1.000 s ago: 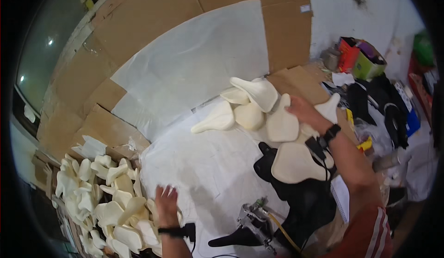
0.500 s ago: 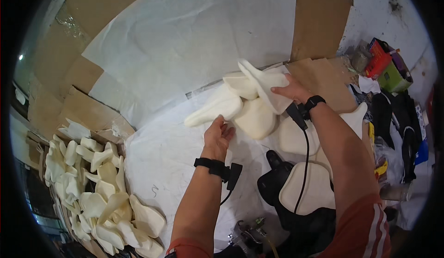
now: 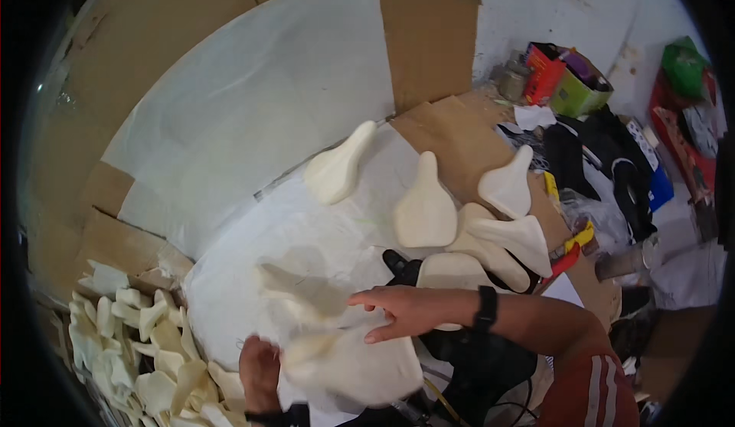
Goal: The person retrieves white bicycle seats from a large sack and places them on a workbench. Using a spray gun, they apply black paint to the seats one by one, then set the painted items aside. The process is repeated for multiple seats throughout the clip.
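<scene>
A cream foam bicycle saddle pad, smeared by motion, is low in the middle between my hands. My right hand is above it, fingers stretched out to the left and thumb at the pad's upper edge. Beside its left end is my left hand, fingers curled and blurred; whether it grips the pad is hidden. A second blurred saddle pad is just left of my right fingertips. Farther back on the white sheet lie two more pads, one at the far edge and one nearer.
Several pads, including a pale one, lie at the right near a yellow-and-red tool. A pile of saddle pads fills the lower left. Cardboard lines the back; boxes and black cloth are at the right.
The view has turned to the right. Both hands have come back nearer to me. The pads gathered under my hands at the far edge are now spread apart, and my right hand has opened.
</scene>
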`<act>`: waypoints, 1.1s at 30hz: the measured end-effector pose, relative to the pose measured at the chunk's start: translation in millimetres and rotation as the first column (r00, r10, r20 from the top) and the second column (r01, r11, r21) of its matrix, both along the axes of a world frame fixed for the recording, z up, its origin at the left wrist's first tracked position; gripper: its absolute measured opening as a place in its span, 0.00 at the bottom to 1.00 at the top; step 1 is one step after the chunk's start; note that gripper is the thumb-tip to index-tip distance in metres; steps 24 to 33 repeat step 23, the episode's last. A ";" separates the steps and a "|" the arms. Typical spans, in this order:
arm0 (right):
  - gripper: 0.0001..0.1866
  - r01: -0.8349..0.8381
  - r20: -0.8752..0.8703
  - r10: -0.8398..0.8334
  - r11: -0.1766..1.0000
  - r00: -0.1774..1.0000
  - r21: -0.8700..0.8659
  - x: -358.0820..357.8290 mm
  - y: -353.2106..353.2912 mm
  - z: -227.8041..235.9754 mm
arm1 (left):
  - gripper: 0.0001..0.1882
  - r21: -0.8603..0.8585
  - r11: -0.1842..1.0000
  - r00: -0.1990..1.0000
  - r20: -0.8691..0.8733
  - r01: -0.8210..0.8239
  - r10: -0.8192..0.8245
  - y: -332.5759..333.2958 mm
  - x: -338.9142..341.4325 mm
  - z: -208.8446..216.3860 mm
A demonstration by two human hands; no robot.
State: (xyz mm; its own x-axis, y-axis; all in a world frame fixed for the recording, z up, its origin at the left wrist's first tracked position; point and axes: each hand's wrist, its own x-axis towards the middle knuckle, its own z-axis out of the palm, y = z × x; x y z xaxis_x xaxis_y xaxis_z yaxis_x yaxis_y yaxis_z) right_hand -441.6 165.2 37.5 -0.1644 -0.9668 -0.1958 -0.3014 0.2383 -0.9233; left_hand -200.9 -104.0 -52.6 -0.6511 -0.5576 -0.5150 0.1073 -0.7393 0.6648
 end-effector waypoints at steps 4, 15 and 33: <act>0.29 0.703 -0.086 -0.722 0.689 0.686 -0.173 -68.1 98.3 -20.6 | 0.08 -0.258 0.950 0.919 0.388 0.175 -0.064 -7.8 48.2 47.4; 0.47 0.664 -0.782 -0.286 0.718 0.553 0.207 -60.7 172.7 -16.7 | 0.25 -0.309 0.861 0.910 0.237 0.404 -0.342 -37.7 -292.2 -0.7; 0.44 0.619 -0.433 -0.482 0.738 0.762 0.268 -146.4 176.6 -31.4 | 0.25 -0.773 0.168 0.787 0.615 0.612 -0.039 -26.2 -385.6 -112.5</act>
